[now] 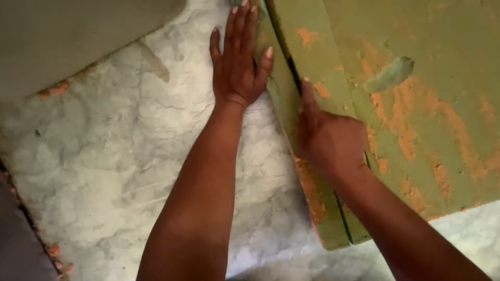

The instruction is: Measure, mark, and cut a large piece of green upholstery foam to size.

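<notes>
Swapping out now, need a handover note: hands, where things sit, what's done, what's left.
Left hand: flat, fingers spread, on the cracked whitish wall, its thumb side against the edge of the green frame strip.
Right hand: curled at the seam between the strip and the green door, thumb pointing up along the gap.
Door paint is worn to orange in patches; a green latch sits above the right hand.
Done or left: cannot tell from this view.

no packages, labels, signs, screens visible

2 hands: left hand (237, 62) flat just beside green door (416, 104), right hand (330, 138) on it. 1 door, 1 frame strip (291, 119) alongside, 1 white wall (120, 156) left of door.
</notes>
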